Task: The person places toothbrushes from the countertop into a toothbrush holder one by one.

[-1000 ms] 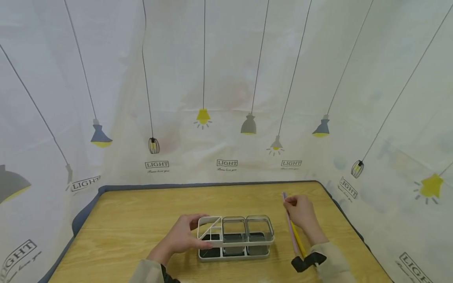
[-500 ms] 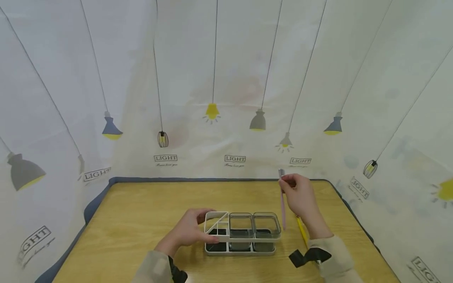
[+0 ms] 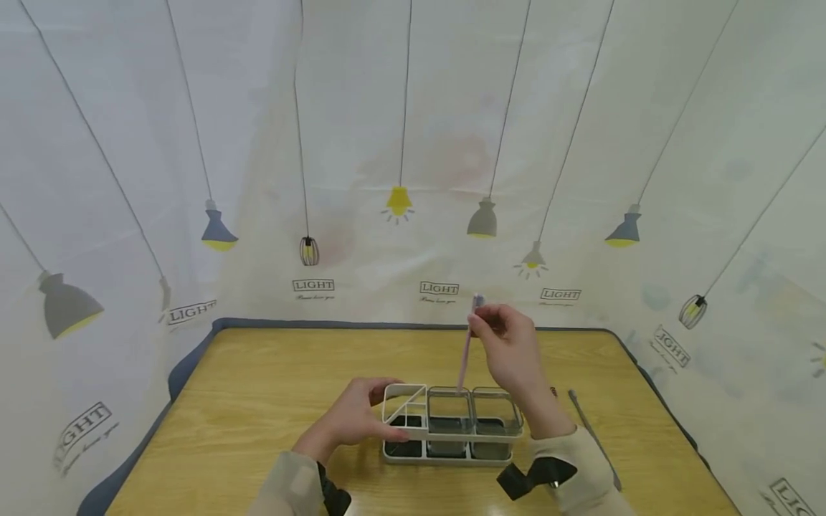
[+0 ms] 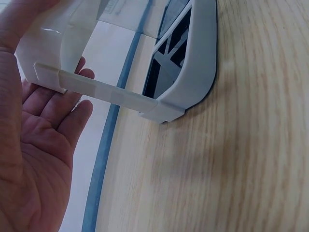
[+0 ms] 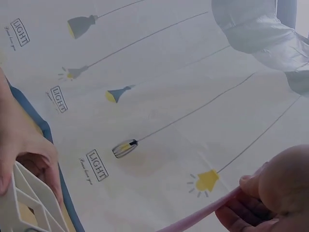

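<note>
A white two-tier toothbrush holder (image 3: 405, 434) with clear compartments (image 3: 449, 410) stands on the table. My left hand (image 3: 358, 419) grips its left end, thumb in front and fingers behind; the left wrist view shows that palm (image 4: 41, 159) beside the upper tier. With thumb and fingertips, my right hand (image 3: 513, 347) pinches a slim pink toothbrush (image 3: 466, 355) near its head. It is nearly upright, and its lower end overlaps the back rim of the middle compartment. In the right wrist view, the pink handle (image 5: 203, 214) runs out from the fingers.
Right of the right forearm, a thin grey stick-like item (image 3: 590, 430) lies on the wooden table (image 3: 271, 387). A small dark tip (image 3: 553, 392) shows behind that forearm. A lamp-printed sheet (image 3: 361, 143) surrounds the table's back and sides.
My right hand has lifted the pink toothbrush off the table on the right and carried it left over the holder. My left hand keeps its grip on the holder.
</note>
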A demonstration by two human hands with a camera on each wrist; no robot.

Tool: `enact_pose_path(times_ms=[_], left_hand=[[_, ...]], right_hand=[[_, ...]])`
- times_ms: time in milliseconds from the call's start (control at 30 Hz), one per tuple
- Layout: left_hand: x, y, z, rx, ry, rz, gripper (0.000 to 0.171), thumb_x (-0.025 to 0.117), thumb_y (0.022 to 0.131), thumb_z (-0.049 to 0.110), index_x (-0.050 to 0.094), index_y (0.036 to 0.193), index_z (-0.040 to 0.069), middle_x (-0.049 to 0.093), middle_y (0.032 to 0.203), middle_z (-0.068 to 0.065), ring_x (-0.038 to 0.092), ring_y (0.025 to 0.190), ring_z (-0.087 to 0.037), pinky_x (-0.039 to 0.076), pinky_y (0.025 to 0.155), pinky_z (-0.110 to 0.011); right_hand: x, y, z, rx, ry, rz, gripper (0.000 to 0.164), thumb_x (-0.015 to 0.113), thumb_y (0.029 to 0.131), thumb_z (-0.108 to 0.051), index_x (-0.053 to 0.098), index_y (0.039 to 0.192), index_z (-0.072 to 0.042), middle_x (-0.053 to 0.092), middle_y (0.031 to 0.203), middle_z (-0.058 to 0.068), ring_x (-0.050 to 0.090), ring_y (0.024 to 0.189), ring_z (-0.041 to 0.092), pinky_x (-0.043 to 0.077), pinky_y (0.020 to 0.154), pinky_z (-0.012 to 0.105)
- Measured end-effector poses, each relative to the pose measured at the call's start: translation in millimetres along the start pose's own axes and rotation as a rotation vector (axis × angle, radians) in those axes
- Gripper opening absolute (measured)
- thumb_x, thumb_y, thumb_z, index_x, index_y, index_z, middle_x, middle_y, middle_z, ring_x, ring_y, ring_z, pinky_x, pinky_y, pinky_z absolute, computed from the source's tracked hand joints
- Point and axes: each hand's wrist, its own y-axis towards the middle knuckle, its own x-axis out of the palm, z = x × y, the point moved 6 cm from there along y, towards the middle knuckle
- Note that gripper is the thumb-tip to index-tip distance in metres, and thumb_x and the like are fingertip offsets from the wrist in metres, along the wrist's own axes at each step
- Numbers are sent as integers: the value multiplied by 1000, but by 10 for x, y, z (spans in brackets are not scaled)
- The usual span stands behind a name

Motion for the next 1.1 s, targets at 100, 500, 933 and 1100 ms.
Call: enact_pose_path(times_ms=[100, 500, 933, 1100], left_hand=[[-1, -7, 6, 5, 0, -5, 77, 100, 74, 25, 66, 140, 5, 71, 129, -7, 61, 131, -41, 44, 112, -60], [-8, 16, 5, 5, 28, 4, 73, 101, 73, 26, 68, 136, 8, 72, 127, -3, 63, 130, -35, 42, 115, -54], [-15, 8, -3, 4, 25, 4, 69, 100, 74, 24, 69, 135, 13, 71, 130, 2, 62, 132, -28, 42, 116, -50], [-8, 10, -3, 23, 49, 1, 68, 99, 76, 26, 69, 136, 16, 70, 132, 3, 61, 132, -23, 42, 116, -48]], right_hand=[[176, -48, 6, -10, 66, -30, 9, 65, 104, 1, 69, 109, 7, 68, 107, 21, 70, 96, 33, 59, 82, 25], [640, -276, 219, -18, 48, -149, 5, 67, 102, 3, 71, 104, 4, 71, 100, 14, 73, 93, 28, 62, 83, 32], [850, -484, 513, -36, -42, -232, 4, 70, 101, 0, 72, 100, 2, 72, 95, 8, 72, 90, 31, 60, 76, 28], [886, -532, 561, -49, -96, -251, 6, 70, 102, -2, 71, 100, 3, 72, 96, 7, 72, 89, 24, 60, 77, 30]])
